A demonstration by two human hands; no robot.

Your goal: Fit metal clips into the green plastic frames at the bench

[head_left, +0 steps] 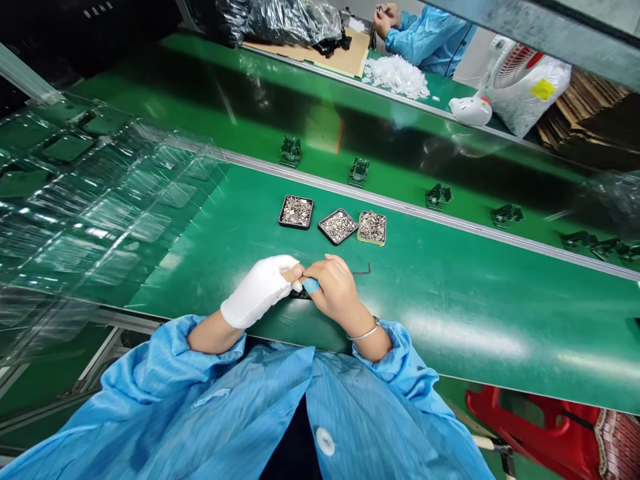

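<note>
My left hand point(265, 287) wears a white glove with bare thumb and fingertips showing. Its fingers are pinched together and meet those of my right hand point(334, 285). My right hand is bare, with blue tape point(311, 285) around the thumb; its fingers curl closed. Just below the fingertips, a dark part like a circuit board point(301, 294) shows, mostly covered by both hands. A thin L-shaped hex key point(369, 269) sticks out to the right beyond my right hand; whether it is held or lies on the bench cannot be told. What the fingers pinch is hidden.
Ahead stand three small trays point(296, 212) of tiny metal parts. Several green circuit boards point(359, 171) sit on the belt beyond the metal rail point(320, 179). Clear plastic trays point(115, 193) are stacked left. Across, a co-worker's hands point(387, 20) are near a white pile point(397, 77). A red chair point(540, 433) stands lower right.
</note>
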